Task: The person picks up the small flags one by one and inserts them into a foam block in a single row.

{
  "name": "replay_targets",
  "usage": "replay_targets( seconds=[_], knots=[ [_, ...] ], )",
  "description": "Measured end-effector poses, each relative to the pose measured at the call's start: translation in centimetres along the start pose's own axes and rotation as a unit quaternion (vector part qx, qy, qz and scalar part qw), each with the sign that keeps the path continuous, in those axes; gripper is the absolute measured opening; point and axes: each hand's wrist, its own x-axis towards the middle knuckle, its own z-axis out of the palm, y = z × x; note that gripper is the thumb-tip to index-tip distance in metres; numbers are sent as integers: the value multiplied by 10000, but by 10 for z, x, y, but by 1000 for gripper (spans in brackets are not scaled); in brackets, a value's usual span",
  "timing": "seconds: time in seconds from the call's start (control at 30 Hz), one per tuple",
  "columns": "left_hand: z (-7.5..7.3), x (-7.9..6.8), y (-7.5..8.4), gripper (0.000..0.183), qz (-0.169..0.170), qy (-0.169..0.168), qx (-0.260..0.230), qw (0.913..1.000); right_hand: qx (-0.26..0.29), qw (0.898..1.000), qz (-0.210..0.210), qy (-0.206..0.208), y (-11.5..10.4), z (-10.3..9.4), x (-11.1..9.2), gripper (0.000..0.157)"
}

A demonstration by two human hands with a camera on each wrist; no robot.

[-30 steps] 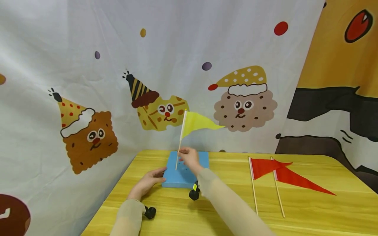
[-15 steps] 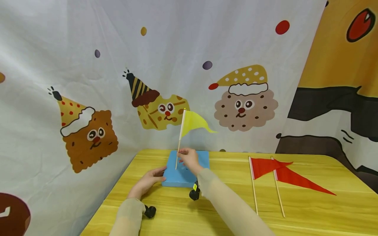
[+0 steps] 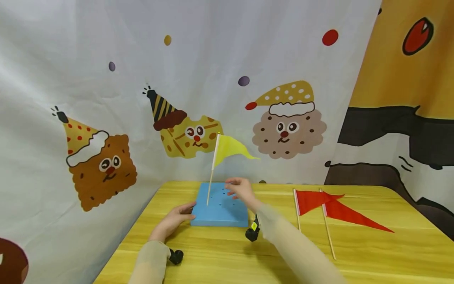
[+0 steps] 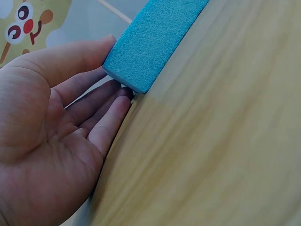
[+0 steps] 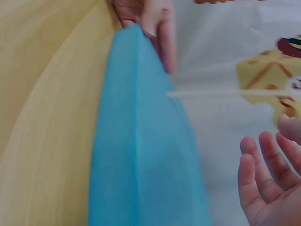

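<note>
A yellow triangular flag (image 3: 227,149) on a thin wooden stick stands in the left part of a blue foam block (image 3: 220,217), leaning slightly right. Small holes dot the block's top. My left hand (image 3: 173,221) rests against the block's left edge; in the left wrist view its thumb and fingertips touch the block's corner (image 4: 146,52), fingers mostly straight. Above the block's right part hovers my right hand (image 3: 244,193), apart from the stick. In the right wrist view its fingers (image 5: 270,172) are loosely bent and hold nothing, while the stick (image 5: 207,93) shows blurred.
Two red triangular flags (image 3: 312,201) on wooden sticks lie on the wooden table (image 3: 276,244) to the right, their cloth overlapping. A white cloth backdrop (image 3: 202,79) with cartoon figures hangs behind the table.
My right hand has let go of the yellow flag's stick and moved right, away from it. The flag stays standing in the block. The head view has shifted slightly.
</note>
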Motion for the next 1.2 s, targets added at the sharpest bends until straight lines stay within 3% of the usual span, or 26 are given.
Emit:
replay_targets(
  seconds=[0.37, 0.6, 0.7, 0.9, 1.0, 1.2],
  knots=[
    [-10, -11, -5, 63, -64, 97, 84, 9999, -285, 9965, 725, 293, 20, -111, -60, 26],
    [-13, -10, -7, 62, -95, 61, 16, 9999, -867, 9894, 1031, 551, 38, -162, -91, 42],
    [-14, -10, -7, 62, -109, 86, -25, 9999, -1107, 9856, 1167, 531, 43, -174, -100, 45],
    [-13, -10, -4, 63, -175, 183, -102, 9996, -1687, 9719, 1549, 543, 56, -182, -108, 27],
    [-9, -7, -2, 63, -219, 189, -106, 9995, -2003, 9620, 1747, 627, 61, -184, -113, 26],
    [0, 0, 1, 63, -188, 77, -87, 9998, -2365, 9522, 1778, 756, 63, -188, -123, 25]
  ],
)
